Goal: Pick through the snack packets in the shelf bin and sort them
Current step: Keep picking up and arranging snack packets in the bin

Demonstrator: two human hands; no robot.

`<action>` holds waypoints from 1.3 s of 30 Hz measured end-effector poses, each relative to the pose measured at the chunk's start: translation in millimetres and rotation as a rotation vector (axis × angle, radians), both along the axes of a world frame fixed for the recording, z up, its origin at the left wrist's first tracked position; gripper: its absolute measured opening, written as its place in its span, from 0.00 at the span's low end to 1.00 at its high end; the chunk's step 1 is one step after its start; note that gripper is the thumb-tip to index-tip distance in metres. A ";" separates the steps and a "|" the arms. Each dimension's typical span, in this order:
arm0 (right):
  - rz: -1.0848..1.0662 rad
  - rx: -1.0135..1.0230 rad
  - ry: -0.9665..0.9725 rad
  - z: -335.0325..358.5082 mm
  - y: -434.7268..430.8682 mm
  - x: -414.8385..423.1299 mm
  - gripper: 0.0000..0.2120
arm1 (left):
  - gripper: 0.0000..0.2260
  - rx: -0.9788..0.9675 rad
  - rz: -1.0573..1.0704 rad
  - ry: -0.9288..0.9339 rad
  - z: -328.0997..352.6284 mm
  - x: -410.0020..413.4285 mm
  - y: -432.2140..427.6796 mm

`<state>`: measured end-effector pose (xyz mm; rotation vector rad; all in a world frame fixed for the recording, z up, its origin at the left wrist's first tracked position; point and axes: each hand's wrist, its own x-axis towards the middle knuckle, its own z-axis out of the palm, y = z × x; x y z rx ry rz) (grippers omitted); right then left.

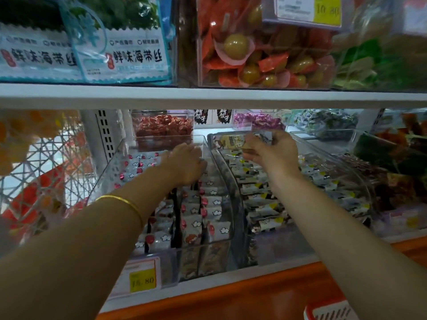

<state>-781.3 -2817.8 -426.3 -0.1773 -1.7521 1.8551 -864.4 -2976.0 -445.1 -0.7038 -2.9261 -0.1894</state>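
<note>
Hold light, crinkly packet (pixel 231 141) pinched at its edge in right hand (pixel 270 151); treat left hand (pixel 184 163) grip as undetermined.

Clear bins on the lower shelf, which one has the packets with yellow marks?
The right bin, below the right hand holding a packet: its packets carry yellow marks. The left bin, with the left hand in it, holds packets with red marks.
</note>
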 end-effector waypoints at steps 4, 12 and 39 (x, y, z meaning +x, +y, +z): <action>0.027 0.074 0.039 0.4 -2.1 -26.8 0.12 | 0.22 -0.121 -0.023 -0.045 -12.5 -33.1 9.1; -0.104 0.540 0.115 2.5 -17.0 -78.8 0.15 | 0.16 0.215 0.067 -0.288 -13.4 -39.6 11.5; -0.028 1.450 0.073 7.5 -51.4 -119.3 0.20 | 0.21 -0.139 -0.109 -0.143 -15.5 -25.8 -10.3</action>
